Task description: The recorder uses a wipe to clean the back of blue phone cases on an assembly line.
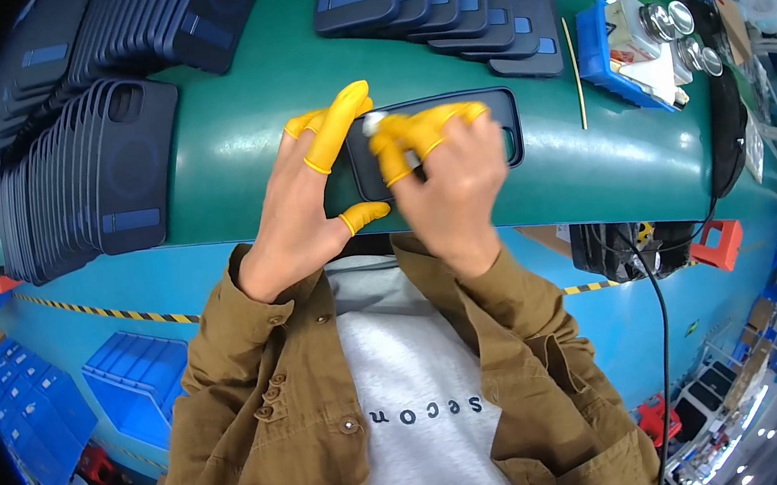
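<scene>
1. Left arm (225, 335): bent, brown-sleeved, forearm slanting up and inward
2. Left hand (291, 201): back upward, index finger (336, 131) stretched up and rightward, thumb (364, 215) spread well apart from it
3. Right arm (523, 308): also bent and brown-sleeved, forearm slanting up and leftward
4. Right hand (459, 181): fingers curled leftward, thumb and fingertips drawn together, blurred
5. Both thumbs and several fingers: covered in yellow, backs of the hands bare

The left hand (300, 195) holds the left end of a dark phone case (369, 175) on the green table (237, 154). The right hand (453, 176), blurred, pinches a small white wad (373, 123) over it. Both wear yellow finger covers. Stacked cases (134, 162) stand leftward; a blue bin (597, 57) sits right.
</scene>
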{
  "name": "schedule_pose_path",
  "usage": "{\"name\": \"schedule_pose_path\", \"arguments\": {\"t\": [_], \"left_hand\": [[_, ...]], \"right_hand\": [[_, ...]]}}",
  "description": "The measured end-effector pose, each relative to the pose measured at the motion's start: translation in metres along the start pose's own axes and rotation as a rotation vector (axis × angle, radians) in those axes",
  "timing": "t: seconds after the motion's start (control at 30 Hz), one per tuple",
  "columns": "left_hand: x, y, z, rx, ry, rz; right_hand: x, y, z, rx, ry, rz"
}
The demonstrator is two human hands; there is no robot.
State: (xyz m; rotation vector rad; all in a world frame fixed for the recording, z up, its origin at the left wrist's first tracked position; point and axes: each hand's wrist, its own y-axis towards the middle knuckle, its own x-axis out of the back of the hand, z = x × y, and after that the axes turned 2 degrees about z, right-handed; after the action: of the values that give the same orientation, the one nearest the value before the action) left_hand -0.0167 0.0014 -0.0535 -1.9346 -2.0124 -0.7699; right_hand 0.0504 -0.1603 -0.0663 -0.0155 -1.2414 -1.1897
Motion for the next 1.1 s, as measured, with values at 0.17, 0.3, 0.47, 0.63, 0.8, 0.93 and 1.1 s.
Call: {"name": "schedule_pose_path", "arguments": {"t": [0.17, 0.3, 0.47, 0.63, 0.8, 0.93, 1.1], "left_hand": [[-0.001, 0.001, -0.002, -0.035, 0.04, -0.018], [-0.002, 0.0, -0.006, -0.042, 0.007, -0.039], [0.003, -0.004, -0.007, -0.27, 0.117, -0.107], [-0.009, 0.003, -0.011, 0.079, 0.013, -0.294], [-0.009, -0.013, -0.013, -0.02, 0.118, -0.187], [-0.005, -0.018, -0.009, -0.003, 0.15, -0.096], [-0.006, -0.019, -0.008, 0.104, 0.042, -0.107]], "right_hand": [[0.033, 0.012, -0.064, -0.293, -0.242, 0.011], [0.067, 0.001, -0.058, -0.487, 0.088, 0.243], [0.102, -0.011, -0.064, -0.679, 0.635, -0.213], [0.092, -0.021, -0.068, -0.759, 0.764, -0.125], [0.07, -0.025, -0.058, -0.771, 0.741, -0.142], [0.053, -0.021, -0.058, -0.59, 0.601, -0.109], [0.038, -0.009, -0.044, -0.349, 0.029, -0.089]]}}
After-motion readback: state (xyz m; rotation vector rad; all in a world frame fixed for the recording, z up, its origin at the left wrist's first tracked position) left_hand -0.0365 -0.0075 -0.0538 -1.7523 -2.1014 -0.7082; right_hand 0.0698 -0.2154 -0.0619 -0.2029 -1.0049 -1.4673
